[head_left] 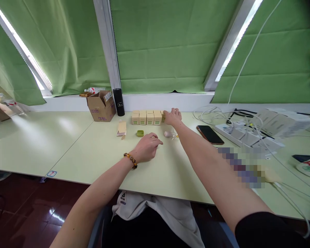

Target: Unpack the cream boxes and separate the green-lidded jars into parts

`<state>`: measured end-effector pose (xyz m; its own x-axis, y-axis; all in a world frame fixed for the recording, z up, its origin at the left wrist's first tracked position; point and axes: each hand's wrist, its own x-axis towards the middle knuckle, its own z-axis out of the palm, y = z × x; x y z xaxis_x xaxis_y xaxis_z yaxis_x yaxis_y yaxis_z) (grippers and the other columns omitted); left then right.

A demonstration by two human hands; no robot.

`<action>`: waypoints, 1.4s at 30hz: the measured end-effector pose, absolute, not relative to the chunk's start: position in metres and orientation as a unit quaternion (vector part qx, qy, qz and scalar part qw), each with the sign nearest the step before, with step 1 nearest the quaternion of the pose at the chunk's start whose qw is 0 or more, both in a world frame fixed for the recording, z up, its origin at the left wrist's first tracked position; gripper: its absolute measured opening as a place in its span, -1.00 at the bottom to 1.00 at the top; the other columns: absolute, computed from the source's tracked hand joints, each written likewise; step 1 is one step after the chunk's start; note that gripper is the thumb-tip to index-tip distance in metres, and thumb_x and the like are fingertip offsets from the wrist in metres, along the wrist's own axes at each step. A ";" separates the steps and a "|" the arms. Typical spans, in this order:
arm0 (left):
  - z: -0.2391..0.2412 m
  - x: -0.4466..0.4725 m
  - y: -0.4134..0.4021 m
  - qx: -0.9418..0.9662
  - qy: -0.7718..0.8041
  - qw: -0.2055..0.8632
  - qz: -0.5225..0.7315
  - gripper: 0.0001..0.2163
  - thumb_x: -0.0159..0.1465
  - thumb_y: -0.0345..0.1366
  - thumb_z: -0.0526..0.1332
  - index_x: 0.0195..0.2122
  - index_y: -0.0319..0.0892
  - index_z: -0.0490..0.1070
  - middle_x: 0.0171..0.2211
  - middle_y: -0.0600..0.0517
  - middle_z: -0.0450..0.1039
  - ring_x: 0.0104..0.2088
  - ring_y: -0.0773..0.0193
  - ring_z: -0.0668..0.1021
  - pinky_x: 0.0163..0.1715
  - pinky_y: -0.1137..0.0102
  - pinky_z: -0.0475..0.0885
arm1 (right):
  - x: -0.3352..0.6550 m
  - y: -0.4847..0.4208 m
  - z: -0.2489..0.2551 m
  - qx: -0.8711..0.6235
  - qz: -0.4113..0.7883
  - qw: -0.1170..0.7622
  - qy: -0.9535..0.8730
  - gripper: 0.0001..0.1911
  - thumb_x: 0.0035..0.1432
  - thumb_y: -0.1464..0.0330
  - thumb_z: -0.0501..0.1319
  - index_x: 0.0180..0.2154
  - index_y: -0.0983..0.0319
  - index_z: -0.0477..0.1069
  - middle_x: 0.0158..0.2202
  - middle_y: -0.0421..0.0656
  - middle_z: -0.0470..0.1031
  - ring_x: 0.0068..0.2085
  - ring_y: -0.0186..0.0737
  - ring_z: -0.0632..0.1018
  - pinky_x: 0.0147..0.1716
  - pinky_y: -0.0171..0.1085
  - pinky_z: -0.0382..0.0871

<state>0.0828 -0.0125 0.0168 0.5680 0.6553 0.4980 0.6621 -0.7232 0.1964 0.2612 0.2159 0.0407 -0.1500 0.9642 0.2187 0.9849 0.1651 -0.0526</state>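
Black sleeve at lower right, nearest. Pale surface beyond. Row of small tan boxes along its far side. Left hand loosely curled, nothing visible in it. Right hand at the row's right-end box; grip hidden, cannot tell. Sideways nudge there could skew the row; careless left sweep might knock the green container.

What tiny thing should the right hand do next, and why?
Perhaps it could gently square up the end box with the row. The right hand is already at that end, its fingers beside or on the box, though whether they grip it is hard to tell. The other boxes stand neatly side by side, so a small nudge might suit.
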 end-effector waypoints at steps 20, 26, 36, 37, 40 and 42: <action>0.055 0.001 0.016 -0.546 -0.744 0.117 -0.367 -0.56 0.30 -0.38 0.19 0.23 -0.18 0.36 0.19 -0.26 0.45 0.36 -0.27 0.25 0.30 -0.14 0.19 | 0.292 0.097 0.063 -0.432 0.035 0.467 -0.771 -0.58 0.18 0.33 0.26 0.07 0.13 0.28 0.04 -0.02 0.48 -0.02 0.05 0.51 -0.04 0.00 0.45; 0.040 -0.025 0.033 -0.467 -0.841 -0.090 -0.257 -0.39 0.28 -0.14 0.23 0.31 -0.24 0.17 0.25 -0.40 0.31 0.27 -0.32 0.41 0.21 -0.04 0.31 | 0.282 0.026 0.027 -0.400 0.089 0.425 -0.807 -0.62 0.21 0.33 0.26 0.06 0.10 0.30 0.07 -0.03 0.51 -0.02 0.07 0.56 -0.07 0.02 0.49; 0.025 0.005 0.029 -0.550 -0.802 0.044 -0.228 -0.44 0.26 -0.01 0.31 0.20 -0.16 0.25 0.21 -0.34 0.26 0.26 -0.25 0.36 0.20 0.04 0.26 | 0.279 0.008 0.004 -0.384 0.115 0.385 -0.831 -0.64 0.24 0.27 0.29 0.05 0.07 0.32 0.08 -0.02 0.52 0.09 0.16 0.54 0.00 0.08 0.48; 0.025 0.005 0.029 -0.551 -0.799 0.044 -0.238 -0.45 0.26 -0.01 0.30 0.19 -0.16 0.26 0.21 -0.35 0.26 0.25 -0.26 0.36 0.19 0.02 0.25 | 0.279 0.008 0.004 -0.387 0.126 0.383 -0.829 -0.63 0.23 0.27 0.30 0.05 0.06 0.33 0.09 -0.02 0.52 0.10 0.16 0.54 0.00 0.08 0.47; 0.025 0.003 0.028 -0.551 -0.794 0.041 -0.255 -0.48 0.28 -0.07 0.28 0.20 -0.18 0.27 0.20 -0.37 0.24 0.24 -0.29 0.36 0.19 0.00 0.24 | 0.279 0.010 0.001 -0.395 0.167 0.383 -0.818 -0.60 0.21 0.26 0.31 0.07 0.05 0.32 0.11 -0.03 0.52 0.09 0.15 0.54 -0.02 0.07 0.47; 0.026 0.003 0.028 -0.550 -0.791 0.045 -0.263 -0.49 0.28 -0.13 0.27 0.21 -0.18 0.26 0.22 -0.39 0.21 0.26 -0.30 0.34 0.21 -0.02 0.23 | 0.278 0.013 -0.001 -0.394 0.196 0.384 -0.812 -0.57 0.19 0.26 0.31 0.08 0.06 0.30 0.11 -0.04 0.51 0.08 0.12 0.54 -0.03 0.05 0.47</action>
<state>0.0028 0.0275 0.0259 -0.3908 0.8472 0.3599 0.8943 0.2568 0.3665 0.2785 0.0125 -0.0011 -0.3950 0.7896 0.4696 0.4886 0.6134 -0.6205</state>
